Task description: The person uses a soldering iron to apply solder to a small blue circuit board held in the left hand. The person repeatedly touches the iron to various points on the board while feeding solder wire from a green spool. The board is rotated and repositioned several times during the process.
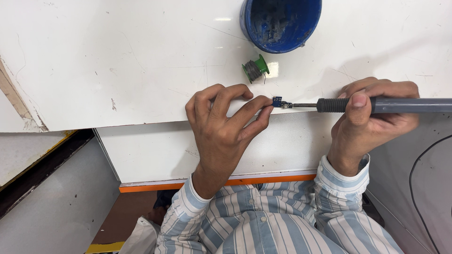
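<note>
Blue-and-white striped shirt sleeves (pixel 339 188), buttoned cuffs

The white surface (pixel 117 61) lies bare to the left of the left hand (pixel 226 122), open for passage. Beyond the hands, a green solder spool (pixel 254 69) and a blue bucket (pixel 280 23) stand close together in the way. The soldering iron (pixel 376 105) bars the right side.

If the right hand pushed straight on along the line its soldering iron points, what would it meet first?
The right hand aims the soldering iron leftward. Its tip already sits at the small blue circuit board, so that comes first, then the left hand fingertips pinching it. Contact looks likely, though depth is unclear.
</note>
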`<state>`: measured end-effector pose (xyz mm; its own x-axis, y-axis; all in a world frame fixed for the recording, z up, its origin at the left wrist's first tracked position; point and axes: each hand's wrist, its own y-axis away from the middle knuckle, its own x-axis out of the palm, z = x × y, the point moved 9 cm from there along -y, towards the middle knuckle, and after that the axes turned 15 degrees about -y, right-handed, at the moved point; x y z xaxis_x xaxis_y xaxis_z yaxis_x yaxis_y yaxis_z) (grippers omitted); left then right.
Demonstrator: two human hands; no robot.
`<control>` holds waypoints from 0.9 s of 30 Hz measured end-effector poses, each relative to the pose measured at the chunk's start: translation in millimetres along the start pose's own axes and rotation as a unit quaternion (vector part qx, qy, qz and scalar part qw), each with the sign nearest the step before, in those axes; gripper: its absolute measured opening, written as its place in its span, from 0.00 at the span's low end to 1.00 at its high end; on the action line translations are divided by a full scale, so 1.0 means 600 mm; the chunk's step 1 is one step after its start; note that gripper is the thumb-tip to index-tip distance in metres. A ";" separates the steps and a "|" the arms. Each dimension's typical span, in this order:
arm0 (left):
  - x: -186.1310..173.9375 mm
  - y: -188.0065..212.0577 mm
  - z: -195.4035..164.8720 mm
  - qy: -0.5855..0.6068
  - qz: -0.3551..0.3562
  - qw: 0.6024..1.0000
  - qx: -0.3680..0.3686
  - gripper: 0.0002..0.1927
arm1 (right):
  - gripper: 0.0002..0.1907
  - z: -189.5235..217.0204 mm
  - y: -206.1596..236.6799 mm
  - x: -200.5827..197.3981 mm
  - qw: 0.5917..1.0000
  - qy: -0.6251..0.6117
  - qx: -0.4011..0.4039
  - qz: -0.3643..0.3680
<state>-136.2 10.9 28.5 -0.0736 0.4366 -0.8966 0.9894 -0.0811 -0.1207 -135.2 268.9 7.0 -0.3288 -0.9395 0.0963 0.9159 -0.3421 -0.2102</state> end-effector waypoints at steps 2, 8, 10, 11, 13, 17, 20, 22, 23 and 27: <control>-0.002 -0.001 0.001 -0.002 -0.003 1.000 0.000 0.12 | 0.19 0.000 -0.002 0.002 1.000 0.004 0.000 0.000; -0.003 -0.005 -0.001 -0.005 -0.004 1.000 0.001 0.12 | 0.19 0.000 -0.003 0.003 1.000 0.009 0.007 0.002; -0.003 -0.005 -0.001 -0.007 -0.006 1.000 0.000 0.11 | 0.19 0.000 -0.003 0.003 1.000 0.012 0.008 0.001; -0.004 -0.006 -0.001 -0.009 -0.007 1.000 -0.001 0.11 | 0.19 0.000 -0.004 0.003 1.000 0.014 0.009 0.001; -0.004 -0.006 -0.001 -0.010 -0.009 1.000 -0.002 0.11 | 0.19 0.000 -0.005 0.004 1.000 0.014 0.007 0.001; -0.004 -0.004 -0.003 -0.014 -0.010 1.000 -0.004 0.11 | 0.19 0.001 -0.002 0.004 1.000 0.011 0.006 0.002; -0.005 -0.004 -0.003 -0.015 -0.004 1.000 -0.005 0.11 | 0.19 0.002 -0.001 0.005 1.000 0.015 0.012 -0.002; -0.006 -0.002 -0.003 -0.012 0.002 1.000 -0.009 0.11 | 0.20 0.003 0.002 0.006 1.000 0.020 0.016 -0.005; -0.007 -0.004 -0.003 -0.011 0.003 1.000 -0.011 0.10 | 0.20 0.005 0.001 0.008 1.000 0.024 0.017 -0.006; -0.009 -0.005 -0.003 -0.003 0.011 1.000 -0.019 0.08 | 0.21 0.012 0.002 0.017 0.999 0.038 0.014 -0.004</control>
<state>-138.8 10.6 34.4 -0.0524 0.4292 -0.9017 0.9948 -0.0564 -0.0846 -136.0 259.2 14.9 -0.3516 -0.9359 0.0228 0.9191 -0.3497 -0.1814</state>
